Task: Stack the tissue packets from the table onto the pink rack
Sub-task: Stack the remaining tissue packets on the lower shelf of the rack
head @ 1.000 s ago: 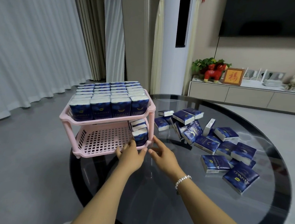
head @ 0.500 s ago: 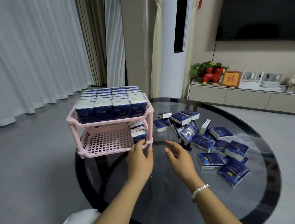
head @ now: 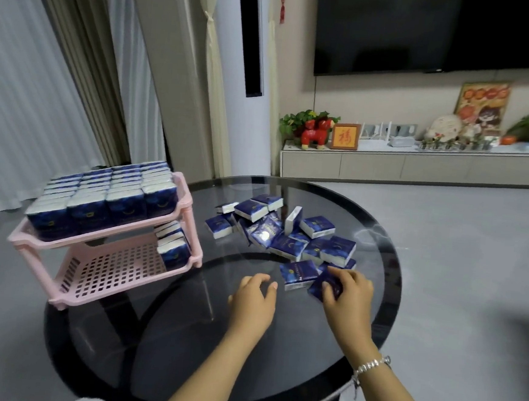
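The pink rack (head: 115, 275) stands at the left edge of the round glass table (head: 377, 237). Its top shelf is packed with several upright blue tissue packets (head: 108, 200). A short row of packets (head: 172, 245) stands at the right end of its lower shelf. A loose pile of blue packets (head: 281, 230) lies on the table's middle. My right hand (head: 347, 297) grips one blue packet (head: 324, 287) at the near edge of the pile. My left hand (head: 253, 300) hovers over the glass beside it, fingers curled, holding nothing.
A low TV cabinet (head: 417, 168) with a red figurine, a framed picture and plants runs along the far wall under a dark screen. Curtains hang at the left. Grey floor surrounds the table.
Both hands have left the rack's lower shelf and moved right to the pile. My right hand has closed on a packet. The view has swung right and upward.
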### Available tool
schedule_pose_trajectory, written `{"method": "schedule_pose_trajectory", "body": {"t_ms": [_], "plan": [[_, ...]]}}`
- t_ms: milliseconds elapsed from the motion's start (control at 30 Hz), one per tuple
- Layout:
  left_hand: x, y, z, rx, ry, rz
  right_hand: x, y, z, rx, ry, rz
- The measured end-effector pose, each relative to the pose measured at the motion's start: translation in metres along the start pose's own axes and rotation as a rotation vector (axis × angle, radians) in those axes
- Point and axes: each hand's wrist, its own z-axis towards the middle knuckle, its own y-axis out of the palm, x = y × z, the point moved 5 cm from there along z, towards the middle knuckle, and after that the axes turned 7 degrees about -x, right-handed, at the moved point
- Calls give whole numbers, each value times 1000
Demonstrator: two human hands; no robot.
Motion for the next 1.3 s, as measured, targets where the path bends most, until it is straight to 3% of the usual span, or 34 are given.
{"method": "schedule_pose_trajectory", "body": {"t_ms": [100,233,400,600,767,933,1133,1300], "plan": [[5,8,16,18,-59,49,12,-9,4,22,75,-15],[11,23,40,-76,-106,87,24,-2,11,-57,129,48],[14,29,50,-95,-89,139,28,4,13,-109,142,132],[9,19,34,-42,28,-204,23,6,15,-137,188,251],[-3,-14,26,-98,95,-496,-2,14,6,-234,216,772],[-23,-40,17,-177,100,-617,-21,43,2,-337,294,1030],[-34,-47,16,-177,19,-999,-39,70,-5,-302,285,977],[-28,-45,19,-248,47,-1085,-43,86,-7,-327,290,887]]}}
